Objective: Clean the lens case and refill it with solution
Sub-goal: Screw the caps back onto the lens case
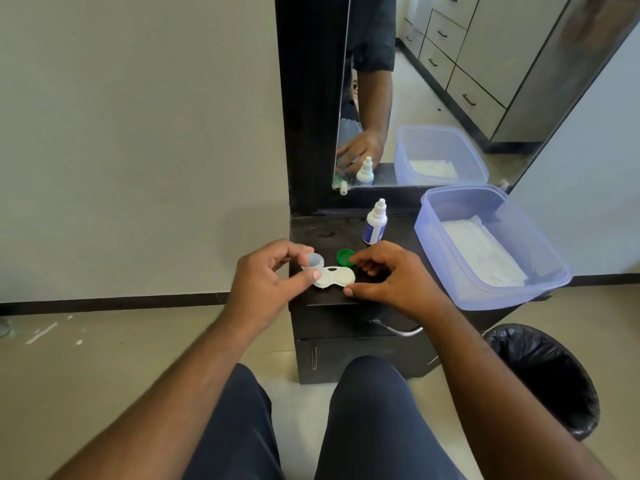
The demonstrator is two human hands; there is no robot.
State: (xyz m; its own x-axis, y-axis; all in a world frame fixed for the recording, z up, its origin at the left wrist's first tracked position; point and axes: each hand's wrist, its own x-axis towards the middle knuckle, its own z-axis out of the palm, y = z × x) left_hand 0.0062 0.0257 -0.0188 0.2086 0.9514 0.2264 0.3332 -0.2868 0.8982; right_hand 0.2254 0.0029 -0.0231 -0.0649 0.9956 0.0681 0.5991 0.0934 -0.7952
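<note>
Pinching a small translucent round cap [313, 261] in our left hand [266, 282], fingers narrow around it. Our right hand [394, 275] grips the green round cap [345, 257] with thumb resting beside the white two-well plastic lens case [334, 277] on the black cabinet top [346, 230].

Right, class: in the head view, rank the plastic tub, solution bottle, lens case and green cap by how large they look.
1. Plastic tub, clearly the largest.
2. Solution bottle.
3. Lens case, looking close to the bottle; it is nearer the camera and partly covered by fingers, so this ranking is unsure.
4. Green cap, the smallest.
</note>
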